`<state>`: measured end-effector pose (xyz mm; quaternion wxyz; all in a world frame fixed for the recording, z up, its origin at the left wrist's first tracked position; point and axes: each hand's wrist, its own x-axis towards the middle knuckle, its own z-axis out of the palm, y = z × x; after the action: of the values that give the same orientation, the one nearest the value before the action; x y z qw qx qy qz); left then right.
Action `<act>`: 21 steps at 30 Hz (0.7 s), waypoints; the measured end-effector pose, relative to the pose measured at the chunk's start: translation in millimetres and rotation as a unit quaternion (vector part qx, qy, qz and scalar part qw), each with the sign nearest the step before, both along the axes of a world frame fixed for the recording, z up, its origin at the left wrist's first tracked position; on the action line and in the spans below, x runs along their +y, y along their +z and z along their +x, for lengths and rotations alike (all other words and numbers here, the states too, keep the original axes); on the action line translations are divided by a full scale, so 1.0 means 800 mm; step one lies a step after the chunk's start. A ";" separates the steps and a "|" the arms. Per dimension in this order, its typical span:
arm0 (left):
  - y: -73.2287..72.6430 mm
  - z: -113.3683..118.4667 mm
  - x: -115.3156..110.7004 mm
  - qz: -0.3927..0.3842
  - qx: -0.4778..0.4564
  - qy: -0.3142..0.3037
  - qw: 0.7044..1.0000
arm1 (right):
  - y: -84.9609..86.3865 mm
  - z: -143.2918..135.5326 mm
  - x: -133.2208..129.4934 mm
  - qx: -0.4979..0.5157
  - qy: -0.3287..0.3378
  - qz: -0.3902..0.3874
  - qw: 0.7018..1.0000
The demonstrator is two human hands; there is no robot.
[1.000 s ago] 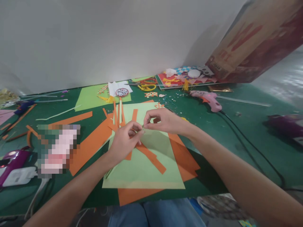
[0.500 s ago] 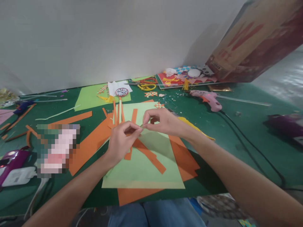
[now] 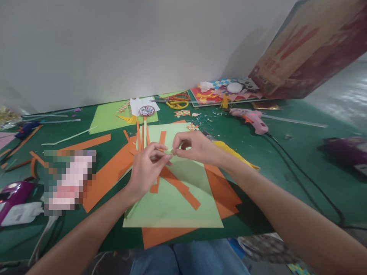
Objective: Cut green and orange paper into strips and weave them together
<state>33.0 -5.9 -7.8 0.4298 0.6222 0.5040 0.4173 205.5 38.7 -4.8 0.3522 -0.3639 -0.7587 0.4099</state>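
My left hand (image 3: 147,166) and my right hand (image 3: 196,147) meet fingertip to fingertip above the light green paper sheet (image 3: 183,191). Both are closed in a pinch on a thin greenish paper strip (image 3: 171,152), of which only a tiny bit shows between the fingers. Orange paper strips (image 3: 183,187) lie loose on the sheet below my hands. Larger orange paper sheets (image 3: 110,177) stick out from under it at both sides and at the front.
Right of my hands lie a pink glue gun (image 3: 250,119) with its cord and a yellow piece (image 3: 235,151). Yellow-handled scissors (image 3: 177,104), a round patterned piece (image 3: 147,111) and woven paper scraps (image 3: 182,113) lie behind. A blurred-out phone-like object (image 3: 73,179) is at left.
The fingers of my left hand have loosened and lifted slightly at the pinch. My right hand stays almost in place; the objects on the table have not moved.
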 end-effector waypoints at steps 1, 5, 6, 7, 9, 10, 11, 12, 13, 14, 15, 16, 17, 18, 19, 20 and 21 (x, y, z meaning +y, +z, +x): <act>0.000 0.000 0.000 -0.003 0.004 -0.002 1.000 | -0.001 0.000 0.000 -0.001 -0.003 -0.001 1.000; -0.001 0.002 0.001 -0.021 0.003 -0.007 1.000 | -0.002 0.000 0.000 -0.008 -0.006 -0.003 1.000; -0.002 0.002 0.001 -0.025 0.003 -0.005 1.000 | -0.002 0.000 0.000 -0.010 -0.006 -0.003 1.000; -0.002 0.002 0.001 -0.027 0.003 -0.002 1.000 | -0.002 0.000 0.000 -0.012 -0.007 -0.002 1.000; -0.003 0.002 0.001 -0.027 0.009 0.002 1.000 | -0.001 -0.002 -0.001 -0.014 -0.009 -0.001 1.000; -0.003 0.002 0.001 -0.027 0.012 0.004 1.000 | -0.001 -0.002 -0.002 -0.015 -0.011 -0.002 1.000; -0.004 0.002 0.001 -0.027 0.015 0.005 1.000 | 0.000 -0.003 -0.002 -0.016 -0.013 -0.004 1.000; -0.004 0.002 0.002 -0.029 0.016 0.006 0.999 | 0.000 -0.004 -0.002 -0.017 -0.015 -0.006 1.000; -0.004 0.003 0.002 -0.031 0.017 0.007 0.999 | 0.001 -0.004 -0.003 -0.018 -0.018 -0.008 1.000; -0.004 0.003 0.002 -0.034 0.016 0.008 0.999 | 0.001 -0.005 -0.003 -0.021 -0.021 -0.010 1.000; -0.004 0.003 0.002 -0.036 0.013 0.007 0.999 | 0.002 -0.006 -0.003 -0.024 -0.023 -0.010 0.999; -0.005 0.003 0.002 -0.037 0.010 0.007 0.999 | 0.002 -0.006 -0.004 -0.027 -0.025 -0.011 0.999; -0.005 0.003 0.002 -0.037 0.007 0.006 0.999 | 0.002 -0.006 -0.004 -0.028 -0.026 -0.012 0.999; -0.005 0.003 0.002 -0.036 0.004 0.004 0.999 | 0.002 -0.007 -0.004 -0.029 -0.026 -0.014 0.999; -0.005 0.003 0.002 -0.035 0.002 0.003 0.999 | 0.002 -0.007 -0.004 -0.028 -0.024 -0.016 0.999; -0.005 0.003 0.002 -0.034 0.001 0.000 0.999 | 0.002 -0.007 -0.004 -0.025 -0.021 -0.017 0.999; -0.006 0.002 0.002 -0.035 0.000 -0.001 0.999 | 0.002 -0.006 -0.004 -0.020 -0.016 -0.017 1.000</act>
<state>34.9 -4.3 -12.3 0.4518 0.6070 0.5177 0.3993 200.4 35.7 -3.5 0.3375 -0.3903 -0.7522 0.4099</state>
